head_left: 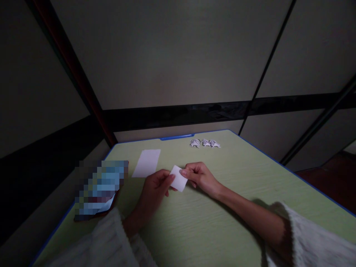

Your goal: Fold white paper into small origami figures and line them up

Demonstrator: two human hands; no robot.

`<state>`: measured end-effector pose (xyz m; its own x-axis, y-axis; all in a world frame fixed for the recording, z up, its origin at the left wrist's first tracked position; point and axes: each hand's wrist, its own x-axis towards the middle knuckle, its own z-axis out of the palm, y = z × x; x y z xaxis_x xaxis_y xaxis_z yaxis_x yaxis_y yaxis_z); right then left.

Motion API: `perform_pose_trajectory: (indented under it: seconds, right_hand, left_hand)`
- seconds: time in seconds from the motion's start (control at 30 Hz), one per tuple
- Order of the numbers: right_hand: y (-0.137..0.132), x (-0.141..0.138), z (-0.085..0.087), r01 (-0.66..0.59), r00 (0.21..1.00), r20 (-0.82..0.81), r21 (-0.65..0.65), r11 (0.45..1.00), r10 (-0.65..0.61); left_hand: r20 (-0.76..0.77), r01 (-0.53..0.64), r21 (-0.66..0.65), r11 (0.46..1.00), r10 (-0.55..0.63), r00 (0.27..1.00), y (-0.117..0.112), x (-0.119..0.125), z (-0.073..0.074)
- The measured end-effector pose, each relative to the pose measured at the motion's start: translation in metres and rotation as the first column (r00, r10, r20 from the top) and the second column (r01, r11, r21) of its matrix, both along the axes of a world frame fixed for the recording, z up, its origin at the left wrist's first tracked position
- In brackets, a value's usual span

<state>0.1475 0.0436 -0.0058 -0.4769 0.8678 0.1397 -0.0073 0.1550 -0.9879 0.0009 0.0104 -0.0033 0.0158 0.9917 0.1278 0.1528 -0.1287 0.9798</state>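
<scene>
White paper, small and roughly square, sits between two bare hands over the near-middle of a pale green table. This small piece of paper lies directly between the fingertips, right of the left hand and left of the right hand, so neither hand is clearly nearer. It is turned cornerwise, one corner pointing to the far side and another to the near side; with its left and right margins partly covered by the thumbs, I cannot tell a long axis. The left fingers pinch its left edge, thumb on top and fingertips showing below; the right thumb presses on the upper right edge, with the other fingers curled behind. Whether the paper touches the tabletop is hard to judge. Just beyond the left hand, a larger white sheet lies flat, slanting toward the far right. Three folded paper figures sit in a row near the far edge, right of centre, well apart from the fingers. At left, a device with a blurred-out screen rests beside the left sleeve. Nothing visible stands between the hands, and the bulky right sleeve stays well back from the paper.
</scene>
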Motion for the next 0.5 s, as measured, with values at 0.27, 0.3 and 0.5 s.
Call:
perform_pose_trajectory:
  seconds: [0.27, 0.3, 0.5]
  right_hand:
    - [-0.0033, -0.0003, 0.0030, -0.249, 0.967, -0.066, -0.058, 0.967, 0.245]
    - [-0.0037, -0.0003, 0.0029, -0.266, 0.962, -0.077, -0.051, 0.963, 0.262]
    - [-0.0020, 0.0021, 0.0014, -0.191, 0.953, -0.232, 0.040, 0.981, 0.195]
  left_hand:
    - [0.190, -0.009, -0.096, 0.995, 0.028, 0.981, 0.0021, -0.0007, -0.0025]
    - [0.188, -0.003, -0.103, 0.995, 0.022, 0.982, 0.0024, -0.0008, -0.0029]
    - [0.116, -0.033, -0.096, 0.995, 0.044, 0.992, 0.0035, -0.0002, -0.0036]
